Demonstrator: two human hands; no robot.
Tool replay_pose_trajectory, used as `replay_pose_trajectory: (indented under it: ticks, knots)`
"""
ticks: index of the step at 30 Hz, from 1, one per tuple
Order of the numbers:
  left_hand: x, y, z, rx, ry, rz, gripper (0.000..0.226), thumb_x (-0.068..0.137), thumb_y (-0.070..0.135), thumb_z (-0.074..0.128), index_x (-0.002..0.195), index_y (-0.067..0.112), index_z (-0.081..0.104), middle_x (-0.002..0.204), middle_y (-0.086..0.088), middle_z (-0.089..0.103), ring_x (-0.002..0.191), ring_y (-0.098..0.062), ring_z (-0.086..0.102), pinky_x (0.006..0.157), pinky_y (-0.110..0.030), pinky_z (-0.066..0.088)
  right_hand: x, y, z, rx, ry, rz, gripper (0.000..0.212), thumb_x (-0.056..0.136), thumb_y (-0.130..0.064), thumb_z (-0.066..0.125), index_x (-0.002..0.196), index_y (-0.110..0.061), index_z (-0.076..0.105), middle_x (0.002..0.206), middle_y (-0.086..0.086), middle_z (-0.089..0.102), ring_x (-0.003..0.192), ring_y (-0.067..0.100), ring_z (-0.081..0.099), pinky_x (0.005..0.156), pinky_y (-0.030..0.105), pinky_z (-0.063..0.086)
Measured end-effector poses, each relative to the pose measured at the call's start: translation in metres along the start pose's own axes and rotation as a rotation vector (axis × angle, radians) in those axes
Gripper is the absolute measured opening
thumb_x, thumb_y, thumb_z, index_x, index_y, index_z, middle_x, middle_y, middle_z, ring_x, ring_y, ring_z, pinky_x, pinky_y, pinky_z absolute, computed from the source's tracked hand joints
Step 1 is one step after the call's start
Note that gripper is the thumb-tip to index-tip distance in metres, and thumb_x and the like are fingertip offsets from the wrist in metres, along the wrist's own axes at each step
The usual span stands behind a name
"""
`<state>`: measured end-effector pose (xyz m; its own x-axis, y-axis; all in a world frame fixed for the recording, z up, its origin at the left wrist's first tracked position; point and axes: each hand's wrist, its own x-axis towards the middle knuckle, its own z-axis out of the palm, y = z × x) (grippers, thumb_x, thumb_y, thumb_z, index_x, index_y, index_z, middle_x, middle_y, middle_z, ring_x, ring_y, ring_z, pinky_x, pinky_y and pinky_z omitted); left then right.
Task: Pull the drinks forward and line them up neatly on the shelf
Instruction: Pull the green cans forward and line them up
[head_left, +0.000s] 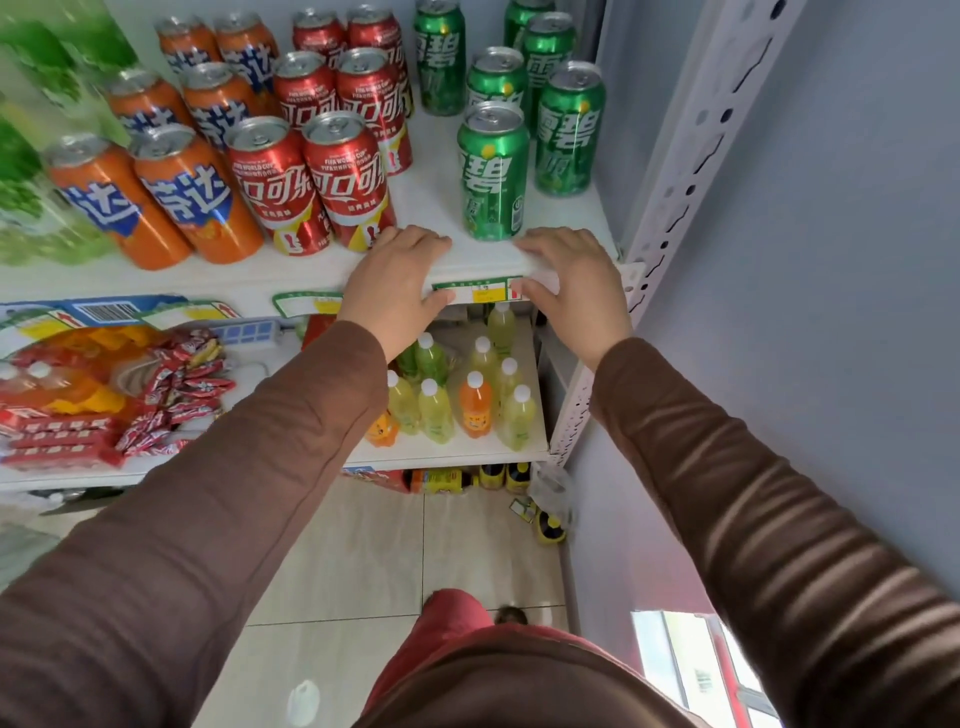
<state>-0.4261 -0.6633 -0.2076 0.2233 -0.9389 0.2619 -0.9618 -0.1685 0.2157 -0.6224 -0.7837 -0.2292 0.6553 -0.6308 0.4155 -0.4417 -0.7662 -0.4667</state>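
Orange cans (195, 195), red cola cans (348, 182) and green cans (493, 174) stand in rows on the white shelf (218, 278). One green can is at the front edge; the others sit further back, one (570, 130) to its right. A bare gap lies between the red and green rows. My left hand (395, 286) and my right hand (571, 283) rest on the shelf's front lip, either side of the front green can, touching no can. Between them is a price label (480, 292).
Green bottles (36, 171) blur at the far left. The lower shelf (452, 454) holds small juice bottles (475, 405) and red snack packs (171, 389). A perforated white upright (675, 156) and a grey wall (831, 260) close the right side. Tiled floor lies below.
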Motion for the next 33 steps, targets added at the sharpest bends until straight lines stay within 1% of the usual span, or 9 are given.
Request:
replay_pose_trajectory:
  ticks: [4,8,10,14,18,22,26,30,33]
  knots:
    - [0.01,0.012,-0.029,-0.095,-0.031,-0.01,0.056,0.087,0.035,0.07,0.136,0.014,0.054,0.134,-0.009,0.056,0.122,-0.029,0.05,0.103,-0.039,0.041,0.005,-0.007,-0.016,0.384,0.061,0.168,0.047,0.095,-0.032,0.066,0.137,-0.014,0.055,0.136,0.003,0.058,0.124,0.014,0.053,0.101,0.022,0.045]
    - [0.029,0.028,-0.063,-0.19,0.113,0.02,0.051,0.086,0.038,0.07,0.126,0.012,0.051,0.125,-0.007,0.056,0.114,-0.024,0.052,0.095,-0.038,0.044,0.023,-0.015,-0.02,0.533,0.18,0.337,0.063,0.098,-0.032,0.06,0.153,-0.016,0.033,0.156,0.001,0.041,0.142,0.011,0.038,0.119,0.033,0.031]
    - [0.043,0.032,-0.078,-0.269,0.131,0.008,0.059,0.084,0.04,0.073,0.129,0.014,0.046,0.129,-0.005,0.053,0.117,-0.02,0.051,0.1,-0.037,0.044,0.036,-0.02,-0.026,0.604,0.208,0.399,0.067,0.098,-0.029,0.06,0.155,-0.014,0.028,0.153,-0.005,0.041,0.137,0.005,0.037,0.116,0.029,0.029]
    - [0.082,0.03,-0.111,-0.317,-0.073,0.026,0.08,0.08,0.045,0.077,0.143,0.016,0.037,0.143,-0.006,0.047,0.128,-0.018,0.047,0.109,-0.036,0.039,0.063,-0.019,-0.032,0.689,0.236,0.499,0.068,0.1,-0.02,0.059,0.156,-0.012,0.022,0.143,-0.007,0.039,0.124,-0.002,0.03,0.106,0.018,0.026]
    - [0.124,0.02,-0.129,-0.238,-0.368,0.08,0.088,0.076,0.057,0.076,0.147,0.021,0.037,0.146,-0.002,0.048,0.126,-0.017,0.051,0.11,-0.039,0.041,0.086,-0.013,-0.031,0.654,0.271,0.553,0.083,0.091,-0.032,0.069,0.157,-0.018,0.021,0.16,0.003,0.032,0.14,0.012,0.034,0.121,0.043,0.028]
    - [0.15,0.02,-0.128,-0.064,-0.533,0.22,0.095,0.063,0.075,0.069,0.14,0.025,0.045,0.135,0.002,0.058,0.111,-0.017,0.059,0.099,-0.039,0.048,0.105,0.003,-0.03,0.64,0.26,0.55,0.094,0.073,-0.047,0.078,0.151,-0.023,0.03,0.149,0.0,0.048,0.135,0.017,0.049,0.114,0.046,0.042]
    - [0.167,0.022,-0.124,-0.062,-0.599,0.329,0.064,0.072,0.057,0.077,0.123,0.022,0.057,0.112,0.004,0.065,0.097,-0.017,0.061,0.09,-0.04,0.051,0.116,0.003,-0.035,0.636,0.242,0.523,0.079,0.083,-0.012,0.079,0.147,-0.014,0.033,0.127,-0.003,0.059,0.106,-0.004,0.06,0.092,0.016,0.051]
    - [0.177,0.021,-0.12,-0.096,-0.636,0.364,0.06,0.069,0.05,0.083,0.115,0.022,0.056,0.11,0.004,0.067,0.097,-0.02,0.063,0.089,-0.043,0.052,0.123,0.009,-0.029,0.644,0.251,0.523,0.081,0.078,-0.003,0.081,0.144,-0.012,0.036,0.128,0.004,0.063,0.109,0.011,0.064,0.093,0.027,0.054]
    - [0.186,0.015,-0.117,-0.225,-0.692,0.351,0.055,0.067,0.044,0.087,0.106,0.02,0.057,0.105,0.003,0.073,0.097,-0.021,0.069,0.09,-0.047,0.054,0.127,0.008,-0.03,0.674,0.267,0.542,0.074,0.077,-0.001,0.081,0.139,-0.007,0.042,0.121,0.003,0.066,0.1,0.007,0.066,0.085,0.023,0.054]
